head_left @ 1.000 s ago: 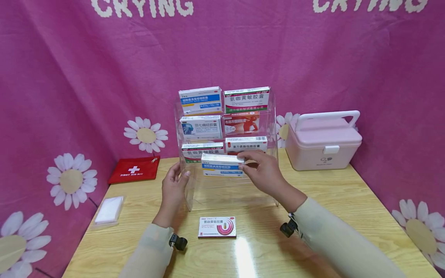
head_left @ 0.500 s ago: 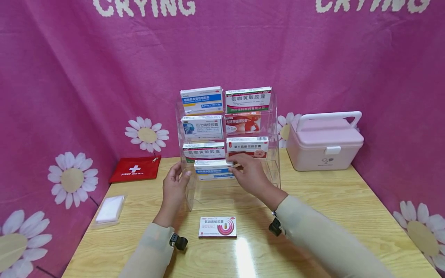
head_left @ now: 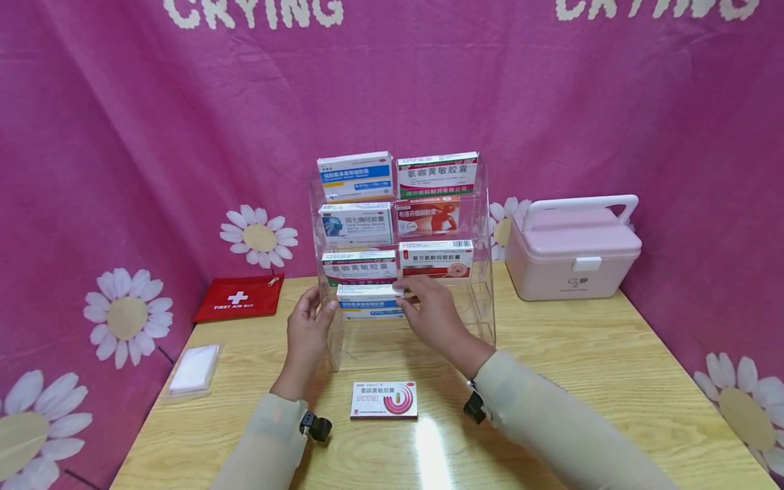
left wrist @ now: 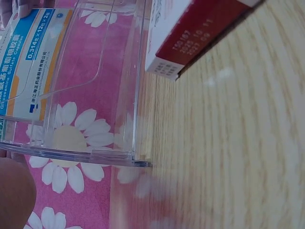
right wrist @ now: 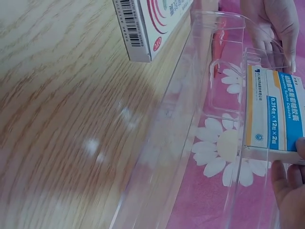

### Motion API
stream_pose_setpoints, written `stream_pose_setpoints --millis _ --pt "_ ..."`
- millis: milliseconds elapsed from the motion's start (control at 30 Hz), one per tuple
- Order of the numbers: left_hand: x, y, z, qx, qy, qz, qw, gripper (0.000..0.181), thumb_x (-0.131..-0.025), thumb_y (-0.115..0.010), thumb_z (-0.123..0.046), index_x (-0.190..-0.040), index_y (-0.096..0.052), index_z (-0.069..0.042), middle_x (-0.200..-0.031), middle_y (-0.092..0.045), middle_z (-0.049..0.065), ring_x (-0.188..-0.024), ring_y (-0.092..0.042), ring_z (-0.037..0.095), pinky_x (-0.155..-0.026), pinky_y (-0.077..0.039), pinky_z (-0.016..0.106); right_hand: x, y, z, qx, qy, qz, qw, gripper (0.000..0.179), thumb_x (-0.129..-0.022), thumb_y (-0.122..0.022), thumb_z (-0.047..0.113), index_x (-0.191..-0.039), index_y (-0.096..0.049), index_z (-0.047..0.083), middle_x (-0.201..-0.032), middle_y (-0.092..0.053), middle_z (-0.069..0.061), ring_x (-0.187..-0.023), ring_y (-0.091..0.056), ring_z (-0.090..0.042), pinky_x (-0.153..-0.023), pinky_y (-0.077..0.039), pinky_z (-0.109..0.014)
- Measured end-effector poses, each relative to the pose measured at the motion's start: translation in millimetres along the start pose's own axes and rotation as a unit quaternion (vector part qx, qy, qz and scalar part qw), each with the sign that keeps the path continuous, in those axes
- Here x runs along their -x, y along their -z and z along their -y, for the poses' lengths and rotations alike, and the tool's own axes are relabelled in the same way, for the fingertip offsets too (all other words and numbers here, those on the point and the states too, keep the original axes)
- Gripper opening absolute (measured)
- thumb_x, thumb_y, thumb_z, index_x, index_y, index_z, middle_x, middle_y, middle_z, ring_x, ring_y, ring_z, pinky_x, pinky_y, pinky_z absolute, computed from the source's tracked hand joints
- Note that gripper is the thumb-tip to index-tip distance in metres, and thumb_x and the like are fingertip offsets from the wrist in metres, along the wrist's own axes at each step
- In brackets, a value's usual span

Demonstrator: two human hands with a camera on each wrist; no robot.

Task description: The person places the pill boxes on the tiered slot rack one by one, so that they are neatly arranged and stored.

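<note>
A clear display rack [head_left: 358, 338] stands on the table with medicine boxes in its tiers. My right hand [head_left: 437, 323] pinches the right end of a white medicine box with a blue stripe [head_left: 367, 306], which sits at the left of the lowest tier. In the right wrist view this medicine box [right wrist: 271, 112] lies behind the clear front lip, thumb and fingers at its end. At the rack's left side my left hand [head_left: 308, 333] grips the edge, thumb toward the front. Another medicine box [head_left: 384, 400], with pink arcs, lies flat in front of the rack.
Several medicine boxes, such as a red one [head_left: 427, 216], fill the upper tiers. To the right stands a pink medicine chest [head_left: 572, 265] with a handle. On the left lie a red first aid pouch [head_left: 239, 298] and a white packet [head_left: 193, 369]. A pink curtain hangs behind.
My right hand has carried the blue-striped medicine box left and slightly down, from in front of the rack into the lowest tier's left side. The left hand has stayed on the rack's edge.
</note>
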State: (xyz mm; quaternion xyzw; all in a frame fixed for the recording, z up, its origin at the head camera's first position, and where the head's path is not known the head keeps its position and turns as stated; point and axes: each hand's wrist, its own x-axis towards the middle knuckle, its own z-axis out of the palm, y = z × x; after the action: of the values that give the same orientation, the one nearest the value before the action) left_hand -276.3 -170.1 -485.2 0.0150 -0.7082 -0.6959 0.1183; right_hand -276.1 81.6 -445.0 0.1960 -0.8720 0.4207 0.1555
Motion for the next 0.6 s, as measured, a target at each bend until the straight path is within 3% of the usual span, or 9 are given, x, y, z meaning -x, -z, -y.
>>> stream_pose_setpoints --millis 300,433,600 --pt "0.2 0.0 -1.8 0.013 -0.001 0.002 0.9999 0.056 -0.108 -0.068 -0.007 -0.16 -0.049 -0.003 -0.165 -0.051 0.017 -0.161 -0.042 0.03 -0.128 -0.039 0.041 0.2 -3.5 -1.3 0.01 0.006 -0.011 0.9999 0.029 -0.102 -0.076 0.004 -0.131 -0.076 0.008 -0.133 -0.071 -0.011 -0.113 -0.078 -0.027 -0.093 -0.068 -0.035" --pt "0.3 0.6 -3.0 0.007 0.002 0.002 1.0 0.056 -0.108 -0.068 -0.01 -0.161 -0.049 -0.008 -0.166 -0.051 0.012 -0.161 -0.043 0.027 -0.127 -0.04 0.04 -0.6 -3.8 -0.9 0.01 0.005 -0.011 0.9999 0.029 -0.102 -0.076 0.005 -0.131 -0.075 0.008 -0.134 -0.07 -0.011 -0.113 -0.078 -0.027 -0.094 -0.068 -0.035" --pt "1.0 0.1 -3.4 0.003 0.009 0.004 1.0 0.056 -0.109 -0.068 -0.012 -0.161 -0.049 -0.009 -0.166 -0.051 0.012 -0.161 -0.042 0.027 -0.126 -0.041 0.039 2.6 0.7 0.4 0.018 0.002 -0.009 0.9998 0.04 -0.102 -0.077 0.008 -0.141 -0.07 0.01 -0.138 -0.068 -0.011 -0.117 -0.076 -0.028 -0.095 -0.068 -0.036"
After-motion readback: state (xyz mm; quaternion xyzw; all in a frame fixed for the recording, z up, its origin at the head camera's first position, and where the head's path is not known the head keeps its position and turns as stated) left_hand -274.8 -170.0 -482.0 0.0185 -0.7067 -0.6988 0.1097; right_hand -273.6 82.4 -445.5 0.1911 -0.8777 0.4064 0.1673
